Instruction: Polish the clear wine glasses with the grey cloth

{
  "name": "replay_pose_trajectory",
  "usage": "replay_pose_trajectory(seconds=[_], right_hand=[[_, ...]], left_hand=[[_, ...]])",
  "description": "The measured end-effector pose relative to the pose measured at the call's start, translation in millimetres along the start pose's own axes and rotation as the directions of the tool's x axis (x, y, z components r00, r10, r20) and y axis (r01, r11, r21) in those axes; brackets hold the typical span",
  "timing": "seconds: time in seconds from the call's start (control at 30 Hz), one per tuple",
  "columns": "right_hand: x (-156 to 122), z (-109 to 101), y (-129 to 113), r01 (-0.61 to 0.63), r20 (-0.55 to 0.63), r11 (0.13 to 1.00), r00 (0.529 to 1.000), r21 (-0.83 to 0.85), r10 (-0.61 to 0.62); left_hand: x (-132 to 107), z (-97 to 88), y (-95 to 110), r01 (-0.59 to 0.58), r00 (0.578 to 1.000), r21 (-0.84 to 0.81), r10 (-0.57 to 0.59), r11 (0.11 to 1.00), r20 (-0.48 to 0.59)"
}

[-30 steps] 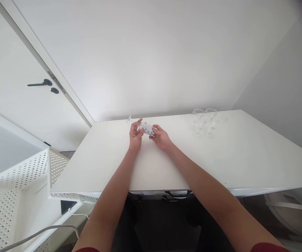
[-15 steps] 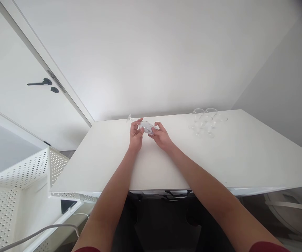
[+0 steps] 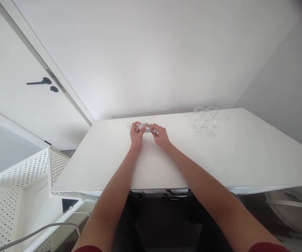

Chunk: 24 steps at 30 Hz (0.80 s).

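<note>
Both my hands meet over the far middle of the white table (image 3: 219,161), holding a clear stemmed wine glass (image 3: 145,127) on its side. My left hand (image 3: 136,134) is closed around the stem end, and the glass's round foot (image 3: 129,125) shows just left of it. My right hand (image 3: 160,135) is closed on the bowl end, where a pale cloth or tissue seems bunched against the glass. The glass lies low, close to the tabletop.
Several clear wine glasses (image 3: 207,120) stand grouped at the table's far right. A white door with a dark handle (image 3: 39,82) is at the left. A white perforated shelf unit (image 3: 22,175) stands below left, and a cable (image 3: 43,231) runs beneath it.
The glass has tipped lower toward the table, its foot dropping down and left of my left hand. Both hands have shifted slightly away from me.
</note>
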State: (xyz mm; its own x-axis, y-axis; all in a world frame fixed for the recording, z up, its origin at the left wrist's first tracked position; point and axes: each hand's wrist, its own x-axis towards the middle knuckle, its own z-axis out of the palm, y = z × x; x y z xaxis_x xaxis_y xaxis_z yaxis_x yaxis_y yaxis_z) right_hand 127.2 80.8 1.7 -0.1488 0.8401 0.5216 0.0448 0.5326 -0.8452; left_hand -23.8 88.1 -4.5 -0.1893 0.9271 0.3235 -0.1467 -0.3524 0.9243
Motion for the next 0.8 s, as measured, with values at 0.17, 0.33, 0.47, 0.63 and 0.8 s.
replay_pose_trajectory(seconds=[0.17,0.33,0.47,0.63,0.8], right_hand=[[0.8,5.3,2.9,-0.157,-0.16,0.977,0.971,0.144,0.179],[6.0,-0.9,9.4,-0.392,-0.056,0.698,0.849,0.6,0.525],[7.5,-4.1,10.1,-0.378,0.013,0.73,0.892,0.57,0.452],[3.6,0.7,4.8,-0.163,-0.07,0.95,0.98,0.268,0.188],[0.3,3.8,2.9,-0.095,-0.065,0.991,0.993,0.099,0.101]], left_hand=[[-1.3,1.0,3.5,0.005,0.993,-0.108,0.009,0.994,0.121],[-2.6,4.4,3.3,-0.054,0.983,-0.06,0.064,0.997,0.172],[-1.8,2.7,-2.0,-0.094,0.99,-0.013,0.095,0.996,0.104],[-1.3,0.4,-2.3,-0.034,0.998,-0.026,0.035,0.999,0.047],[-1.0,0.4,-2.3,0.033,0.999,-0.094,-0.03,0.995,0.036]])
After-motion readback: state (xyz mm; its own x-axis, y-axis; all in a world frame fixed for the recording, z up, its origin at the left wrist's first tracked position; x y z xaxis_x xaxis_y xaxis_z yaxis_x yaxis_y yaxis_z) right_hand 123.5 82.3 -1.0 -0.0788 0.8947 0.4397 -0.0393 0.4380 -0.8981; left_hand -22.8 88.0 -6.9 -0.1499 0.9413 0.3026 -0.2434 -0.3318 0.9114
